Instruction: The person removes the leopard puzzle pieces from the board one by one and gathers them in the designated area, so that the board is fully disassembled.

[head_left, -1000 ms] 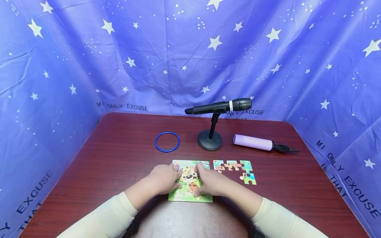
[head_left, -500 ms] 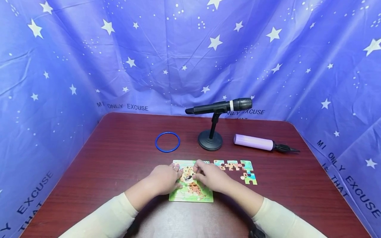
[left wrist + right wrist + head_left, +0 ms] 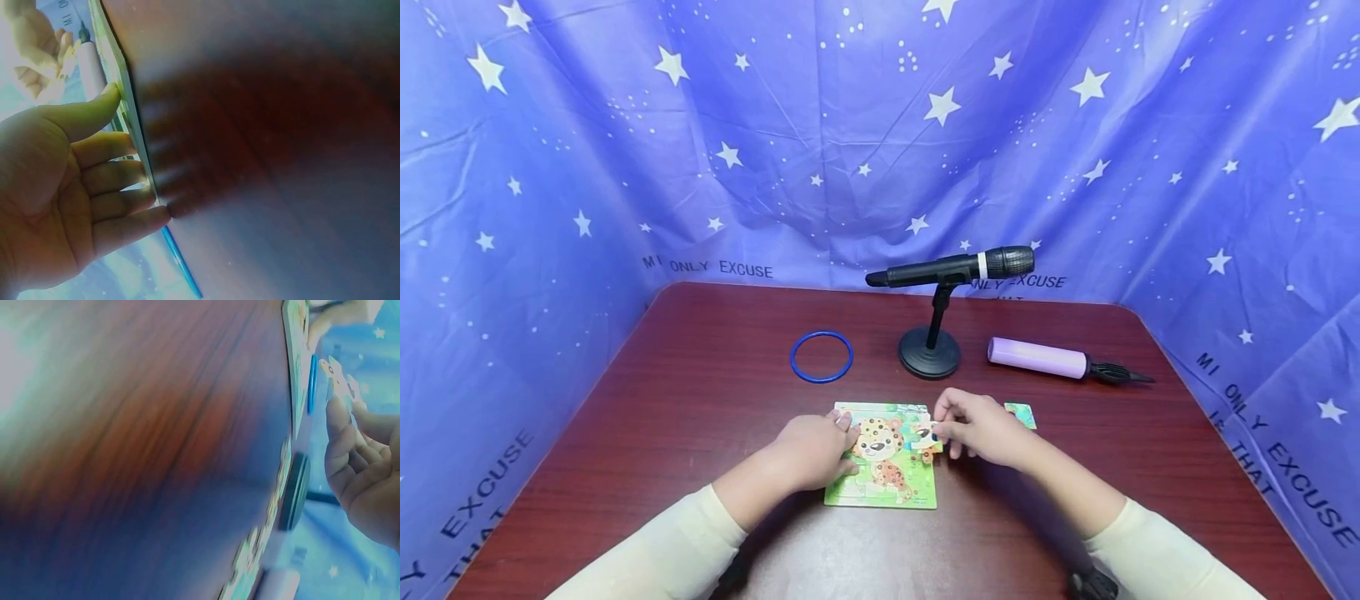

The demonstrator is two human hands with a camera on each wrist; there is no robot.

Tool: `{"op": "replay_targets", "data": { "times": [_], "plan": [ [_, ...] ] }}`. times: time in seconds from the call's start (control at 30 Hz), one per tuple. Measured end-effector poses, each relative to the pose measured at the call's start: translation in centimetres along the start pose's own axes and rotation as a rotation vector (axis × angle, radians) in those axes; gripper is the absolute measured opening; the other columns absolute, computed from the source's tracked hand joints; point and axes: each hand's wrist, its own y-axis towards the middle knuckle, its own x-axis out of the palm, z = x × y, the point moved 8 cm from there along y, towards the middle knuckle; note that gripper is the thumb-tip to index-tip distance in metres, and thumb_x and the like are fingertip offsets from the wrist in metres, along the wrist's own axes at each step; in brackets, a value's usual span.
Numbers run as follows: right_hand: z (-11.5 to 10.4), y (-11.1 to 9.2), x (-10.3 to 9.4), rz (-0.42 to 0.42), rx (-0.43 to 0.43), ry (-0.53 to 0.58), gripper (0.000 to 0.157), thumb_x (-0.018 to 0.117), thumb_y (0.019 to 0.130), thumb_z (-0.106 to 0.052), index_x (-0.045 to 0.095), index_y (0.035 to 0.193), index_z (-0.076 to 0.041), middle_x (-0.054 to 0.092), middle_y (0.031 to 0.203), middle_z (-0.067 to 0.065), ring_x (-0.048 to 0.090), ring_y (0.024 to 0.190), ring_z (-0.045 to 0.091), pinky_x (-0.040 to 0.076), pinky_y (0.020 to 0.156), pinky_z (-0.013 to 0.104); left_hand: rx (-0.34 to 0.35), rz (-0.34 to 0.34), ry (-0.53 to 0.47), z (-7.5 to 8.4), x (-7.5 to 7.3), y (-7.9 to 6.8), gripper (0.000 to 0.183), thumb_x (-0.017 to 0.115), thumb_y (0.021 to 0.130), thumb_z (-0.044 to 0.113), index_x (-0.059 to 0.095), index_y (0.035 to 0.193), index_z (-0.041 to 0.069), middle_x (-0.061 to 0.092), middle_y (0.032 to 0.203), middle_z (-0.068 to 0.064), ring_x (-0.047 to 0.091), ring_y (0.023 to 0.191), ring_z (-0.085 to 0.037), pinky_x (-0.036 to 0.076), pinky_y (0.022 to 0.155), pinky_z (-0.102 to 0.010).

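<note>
A jigsaw board (image 3: 842, 498) with a spotted leopard cub picture lies flat on the table in front of me. My left hand (image 3: 816, 450) rests on the board's left side; in the left wrist view its fingers (image 3: 122, 178) reach fairly straight to the board's edge. Over the board's right edge, my right hand (image 3: 981, 427) pinches a small jigsaw piece (image 3: 925, 435) between thumb and fingertips. The right wrist view shows this jigsaw piece (image 3: 340, 381) held up clear of the tabletop. Further right, one loose piece (image 3: 1021, 415) shows past the right hand, which hides the others.
Behind the board a blue ring (image 3: 793, 357) lies on the table (image 3: 700, 358). A black microphone (image 3: 925, 273) sits on a stand with a round base (image 3: 928, 358). To the right lies a purple hand pump (image 3: 1037, 358). A starry blue cloth (image 3: 820, 125) surrounds the table.
My right hand has moved right from the middle of the board to its right edge, and a pinched piece now shows there. My left hand has stayed in place.
</note>
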Motion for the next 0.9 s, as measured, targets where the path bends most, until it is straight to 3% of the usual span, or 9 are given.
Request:
{"op": "replay_targets", "data": {
  "times": [0.4, 0.5, 0.7, 0.9],
  "plan": [
    [4.8, -3.0, -2.6, -0.041, 0.125, -0.027, 0.009, 0.06, 0.097, -0.013, 0.055, 0.094, -0.007, 0.068, 0.076, 0.008, 0.064, 0.054, 0.023, 0.04, 0.04, 0.027, -0.006, 0.002, 0.008, 0.1, 0.0, 0.0, 0.063, 0.057, 0.092, 0.056, 0.052, 0.144, 0.021, 0.048, 0.15, -0.005, 0.043, 0.14, -0.023, 0.051, 0.098, -0.045],
    [5.5, -3.4, -3.2, -0.032, 0.139, -0.055, 0.009, 0.061, 0.096, -0.014, 0.056, 0.093, -0.007, 0.067, 0.074, 0.007, 0.061, 0.051, 0.022, 0.042, 0.042, 0.028, -0.001, 0.005, 0.007, 0.0, 0.0, 0.1, 0.063, 0.057, 0.092, 0.056, 0.053, 0.144, 0.02, 0.048, 0.15, -0.006, 0.043, 0.14, -0.023, 0.05, 0.098, -0.045],
    [6.5, -3.8, -4.2, 0.021, 0.143, -0.169, 0.01, 0.064, 0.095, -0.017, 0.057, 0.091, -0.011, 0.057, 0.067, 0.0, 0.05, 0.053, 0.011, 0.044, 0.048, 0.026, 0.006, 0.013, 0.003, 0.0, -0.1, 0.0, 0.062, 0.058, 0.092, 0.055, 0.053, 0.143, 0.02, 0.048, 0.15, -0.006, 0.044, 0.14, -0.024, 0.05, 0.099, -0.045],
    [6.7, -4.0, -4.5, 0.071, 0.158, -0.392, 0.019, 0.071, 0.089, -0.029, 0.056, 0.09, -0.017, 0.053, 0.066, -0.007, 0.049, 0.059, 0.007, 0.039, 0.057, 0.025, 0.009, 0.019, -0.003, 0.1, -0.2, -0.1, 0.062, 0.058, 0.092, 0.055, 0.054, 0.143, 0.02, 0.049, 0.149, -0.007, 0.044, 0.139, -0.024, 0.05, 0.099, -0.045]
  ]
}}
